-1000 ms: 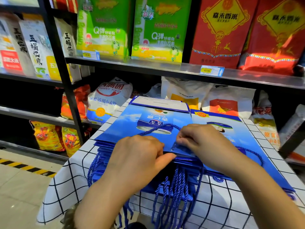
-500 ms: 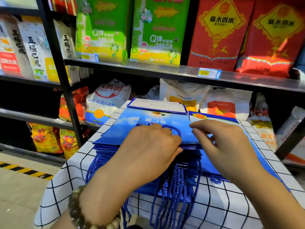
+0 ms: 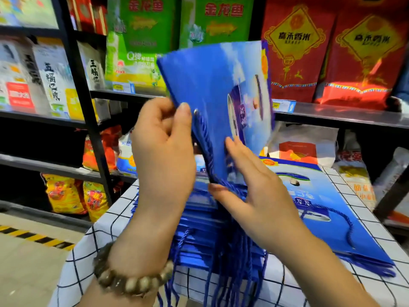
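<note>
A flat folded blue paper gift bag (image 3: 217,91) with blue rope handles stands raised on end above the table. My left hand (image 3: 162,149) pinches its near top corner between thumb and fingers. My right hand (image 3: 250,185) grips the bag's lower edge by the rope handle, thumb in front and fingers behind. Below them lie two stacks of the same blue bags (image 3: 321,218), their rope handles hanging over the table's front edge.
The stacks lie on a table with a white black-checked cloth (image 3: 106,231). Behind it stand black metal shelves (image 3: 332,116) with green, red and white rice sacks. A floor with a yellow-black stripe (image 3: 33,238) lies to the left.
Both hands have lifted the top bag off the left stack and tipped it upright. Before, it lay flat under my hands.
</note>
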The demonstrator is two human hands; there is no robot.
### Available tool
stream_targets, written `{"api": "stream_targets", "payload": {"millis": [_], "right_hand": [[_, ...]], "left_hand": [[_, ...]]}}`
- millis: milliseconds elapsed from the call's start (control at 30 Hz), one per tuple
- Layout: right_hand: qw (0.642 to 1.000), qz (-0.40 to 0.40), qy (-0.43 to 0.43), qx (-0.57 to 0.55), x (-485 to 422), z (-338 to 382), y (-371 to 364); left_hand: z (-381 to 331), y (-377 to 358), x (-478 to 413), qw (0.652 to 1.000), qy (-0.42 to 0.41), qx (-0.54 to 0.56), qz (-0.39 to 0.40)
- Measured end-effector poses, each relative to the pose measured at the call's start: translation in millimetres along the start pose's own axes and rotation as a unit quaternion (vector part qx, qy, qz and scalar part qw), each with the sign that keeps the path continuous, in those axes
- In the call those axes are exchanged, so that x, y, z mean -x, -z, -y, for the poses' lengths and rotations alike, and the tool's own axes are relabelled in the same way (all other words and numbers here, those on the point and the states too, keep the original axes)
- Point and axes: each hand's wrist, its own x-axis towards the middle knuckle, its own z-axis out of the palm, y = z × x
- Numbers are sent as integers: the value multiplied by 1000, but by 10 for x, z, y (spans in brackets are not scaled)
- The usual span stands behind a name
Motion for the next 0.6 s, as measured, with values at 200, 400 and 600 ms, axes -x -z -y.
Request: {"api": "stream_targets", "payload": {"millis": [200, 400, 600], "right_hand": [[971, 199, -17, 128, 42, -251, 253], [963, 244, -25, 113, 91, -352, 175], [980, 191, -34, 50, 45, -353, 147]], "left_hand": [[373, 281, 329, 971, 235, 22, 34], [489, 564, 503, 945, 263, -167, 102], [242, 410, 576, 877, -140, -366, 278]]}}
